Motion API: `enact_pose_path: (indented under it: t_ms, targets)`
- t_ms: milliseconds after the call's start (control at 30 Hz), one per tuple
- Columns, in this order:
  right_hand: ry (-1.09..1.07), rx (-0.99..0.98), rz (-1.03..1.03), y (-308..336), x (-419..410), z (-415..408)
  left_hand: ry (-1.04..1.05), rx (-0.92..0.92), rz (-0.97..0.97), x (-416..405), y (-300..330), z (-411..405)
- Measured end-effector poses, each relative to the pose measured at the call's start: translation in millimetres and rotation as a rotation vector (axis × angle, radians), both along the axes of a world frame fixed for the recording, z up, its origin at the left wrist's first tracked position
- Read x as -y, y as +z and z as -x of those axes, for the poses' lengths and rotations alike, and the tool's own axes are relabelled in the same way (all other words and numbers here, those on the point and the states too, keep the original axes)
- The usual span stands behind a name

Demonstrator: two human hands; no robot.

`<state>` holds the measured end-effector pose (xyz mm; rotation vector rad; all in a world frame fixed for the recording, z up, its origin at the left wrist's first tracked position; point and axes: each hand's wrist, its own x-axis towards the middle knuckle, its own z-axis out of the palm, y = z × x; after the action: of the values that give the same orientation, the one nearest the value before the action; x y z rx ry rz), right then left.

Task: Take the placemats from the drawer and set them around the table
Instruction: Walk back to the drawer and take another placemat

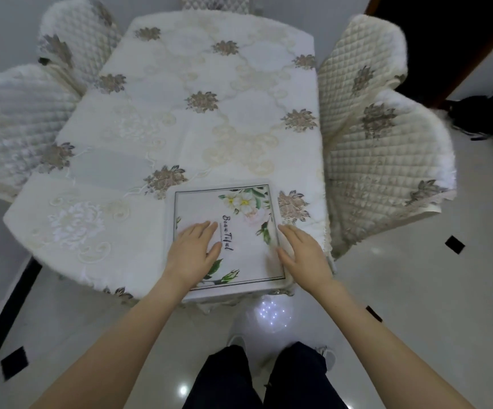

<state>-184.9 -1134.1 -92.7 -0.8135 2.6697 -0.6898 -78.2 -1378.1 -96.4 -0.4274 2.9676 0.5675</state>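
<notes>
Two hands press a floral placemat [227, 234] flat on the table [180, 113]: left hand [195, 246] atop it with fingers extended, right hand [301, 252] fingers straight along its edge. Uneven pressure might skew it.

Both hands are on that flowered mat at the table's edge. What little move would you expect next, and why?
Probably a nudge further onto the table. The placemat lies at the near edge of the table, its near side seemingly overhanging a little. The left hand rests flat on it, and the right hand lies along its right edge, well placed to push.
</notes>
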Motion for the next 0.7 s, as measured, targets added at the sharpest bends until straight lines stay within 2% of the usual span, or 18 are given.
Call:
enact_pose_path:
  t_ms: [200,300,467,700]
  targets:
    - [-0.228,-0.189,0.088,41.4,-89.2,-11.5,-0.110,-0.190,-0.095,-69.4,45.2,22.4]
    - [-0.349,-0.239,0.061,54.2,-142.9,-21.6,-0.212,-0.239,-0.149,-118.1,62.1,40.0]
    - [-0.572,-0.228,-0.050,54.1,-233.0,-40.1,-0.504,-0.210,-0.132,-207.9,72.6,75.6]
    - [-0.855,-0.188,-0.068,45.3,-352.6,-68.5,-0.712,-0.150,-0.141,-332.4,64.9,127.5]
